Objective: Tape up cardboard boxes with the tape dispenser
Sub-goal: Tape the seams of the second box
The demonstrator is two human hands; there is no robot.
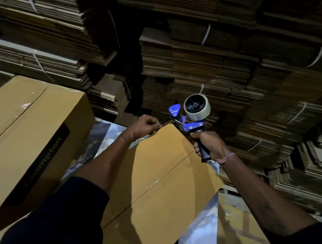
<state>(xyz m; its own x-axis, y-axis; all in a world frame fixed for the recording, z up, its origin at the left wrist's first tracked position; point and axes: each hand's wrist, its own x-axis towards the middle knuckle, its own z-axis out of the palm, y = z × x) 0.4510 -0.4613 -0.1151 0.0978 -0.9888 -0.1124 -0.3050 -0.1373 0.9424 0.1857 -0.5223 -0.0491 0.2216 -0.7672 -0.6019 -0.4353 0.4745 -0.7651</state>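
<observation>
A brown cardboard box [161,179] lies in front of me, its two top flaps meeting in a seam that runs toward its far right edge. My left hand [144,126] grips the box's far corner with curled fingers. My right hand [209,144] holds the black handle of a blue tape dispenser [190,119], which carries a roll of clear tape [197,107]. The dispenser's front sits at the box's far edge, just right of my left hand.
A second, larger closed box [28,136] printed with dark lettering stands at the left, with shiny tape along its seam. Tall stacks of flattened cardboard [228,62], bundled with white straps, fill the background. A glossy patterned floor [107,132] shows between the boxes.
</observation>
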